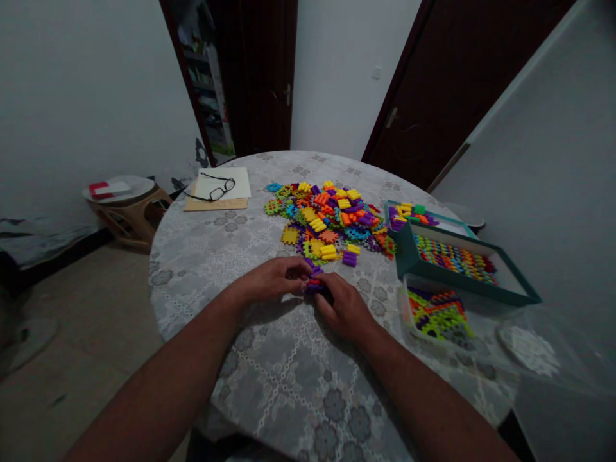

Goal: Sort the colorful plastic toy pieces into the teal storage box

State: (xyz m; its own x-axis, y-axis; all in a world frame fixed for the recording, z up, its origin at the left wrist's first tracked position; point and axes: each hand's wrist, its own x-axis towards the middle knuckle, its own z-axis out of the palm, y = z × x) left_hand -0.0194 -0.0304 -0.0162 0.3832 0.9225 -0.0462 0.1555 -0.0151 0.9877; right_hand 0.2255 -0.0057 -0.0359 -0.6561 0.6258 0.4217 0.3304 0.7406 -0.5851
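Purple and red plastic building pieces (315, 282) sit between my two hands near the middle of the table. My left hand (282, 277) pinches them from the left, thumb and fingers close together. From the right, my right hand (341, 301) grips the same pieces, its fingers curled over and partly hiding them. Just beyond my hands lies a heap of colourful plastic building pieces (327, 215), some gear-shaped and flat, others ribbed blocks. A purple ribbed block (350, 258) and yellow ribbed blocks (328, 252) lie at the heap's near edge.
On the right stand a teal box (433, 273) with rows of coloured pieces, its lid (462, 226) holding more, and a clear plastic tub (409, 321) of flat pieces. Glasses (216, 192) rest on papers (238, 179) at the left. A stool (128, 218) stands beyond the round table (283, 366).
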